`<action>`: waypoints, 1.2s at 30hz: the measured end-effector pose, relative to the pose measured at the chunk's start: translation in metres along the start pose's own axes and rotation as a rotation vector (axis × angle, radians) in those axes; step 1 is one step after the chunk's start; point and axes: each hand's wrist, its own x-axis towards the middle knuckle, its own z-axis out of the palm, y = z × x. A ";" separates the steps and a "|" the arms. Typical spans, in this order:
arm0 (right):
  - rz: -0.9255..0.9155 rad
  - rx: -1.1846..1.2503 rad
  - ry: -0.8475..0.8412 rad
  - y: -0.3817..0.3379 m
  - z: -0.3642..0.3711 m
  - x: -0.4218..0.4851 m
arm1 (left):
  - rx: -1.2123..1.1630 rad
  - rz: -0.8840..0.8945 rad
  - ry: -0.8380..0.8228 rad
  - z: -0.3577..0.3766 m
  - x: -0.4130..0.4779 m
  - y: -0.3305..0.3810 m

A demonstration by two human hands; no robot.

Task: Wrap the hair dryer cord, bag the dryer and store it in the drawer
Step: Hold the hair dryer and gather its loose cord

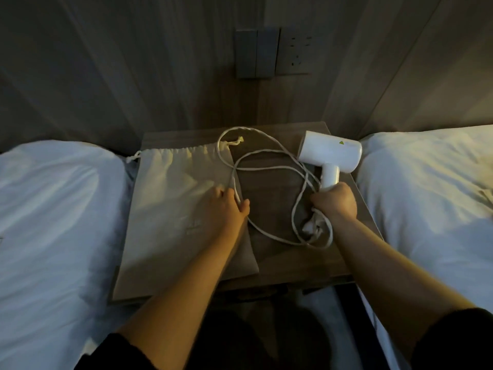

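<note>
Clasped the dryer (330, 153) by its handle in the curled right hand (334, 201) at centre right of the counter (269, 193), and pinched the slack cord (266, 169) in the left hand (226, 206) at the flat bag's (173, 196) edge, probably to start winding.

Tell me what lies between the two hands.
In the head view, loose loops of cord cross bare tabletop between the left hand, pinching the cord, and right hand, gripping the dryer.

The right hand (334, 200) in its grip hides the lower dryer handle (330, 174); the plug (311, 227) is blurred.
</note>
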 end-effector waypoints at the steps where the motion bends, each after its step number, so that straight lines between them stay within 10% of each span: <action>1: -0.015 -0.008 0.004 0.001 0.000 0.001 | 0.061 0.025 0.001 0.000 -0.001 0.000; 16: -0.233 0.158 0.084 0.048 -0.022 -0.034 | 0.056 0.282 0.116 -0.017 -0.054 0.023; 36: -0.583 0.799 -0.321 0.189 -0.118 -0.237 | -0.656 0.448 -0.177 -0.009 -0.295 -0.020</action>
